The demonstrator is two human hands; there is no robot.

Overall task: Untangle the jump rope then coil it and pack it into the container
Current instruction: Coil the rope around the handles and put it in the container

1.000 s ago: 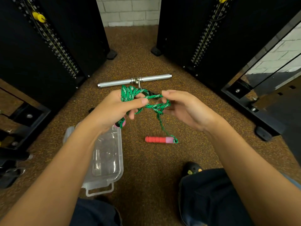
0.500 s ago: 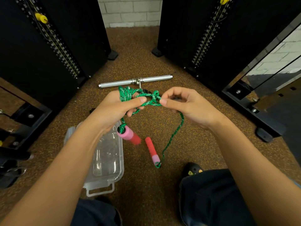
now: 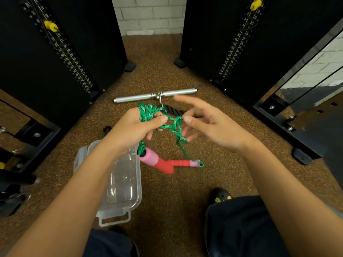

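Container of clear rectangular plastic (image 3: 122, 184) lies on the speckled brown rubber floor (image 3: 167, 210) at lower left of centre, partly under the left forearm, with nothing visible in it. Just above it the left hand (image 3: 133, 127) grips a bunch of coils of the green braided jump rope (image 3: 146, 112), the thumb pressed across them. One pink-and-red plastic handle (image 3: 154, 160) dangles below that hand, near the container's right rim. A loose loop runs right from the coils and down to the second pink-and-red handle (image 3: 182, 163), which lies on the floor. The right hand (image 3: 209, 125) is spread and holds nothing; its blurred fingers are at the loop, and I cannot tell whether they touch it.

Risks, as I judge them: the coils could slide off the left hand if the thumb eases, undoing the winding. The loose loop looks crossed over itself and may tighten into a knot if pulled from the floor handle's side. The dangling handle may swing and snag the free strand.

Room is narrow. A black weight stack (image 3: 55, 52) walls the left of the frame and another (image 3: 232, 43) the right. A silver metal bar (image 3: 154, 94) with a black twisted rope attachment (image 3: 174, 109) lies just beyond the hands. The freest floor is lower centre, between the container and a black shoe (image 3: 220, 196).
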